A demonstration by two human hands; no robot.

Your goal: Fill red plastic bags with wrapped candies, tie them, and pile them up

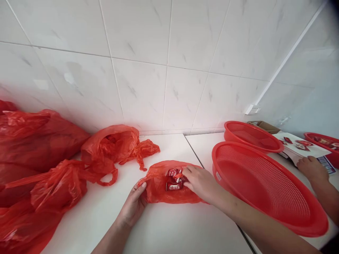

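A thin red plastic bag (157,188) lies on the white table with its mouth spread toward me. My left hand (135,203) pinches the bag's left rim between thumb and fingers. Inside are a few small red-wrapped candies (173,185) with white lettering. My right hand (202,181) reaches over the bag's right side, its thumb and fingers curled around wrappers at the candies' right edge. Part of what it holds is hidden by the fingers.
Filled red bags (39,148) crowd the left side, beside a crumpled red bag (113,141). To the right stand a large red plastic basket (254,180) and another red basket (251,135). Another person's hand (312,169) is near candies on a white surface. A tiled wall (143,88) rises behind.
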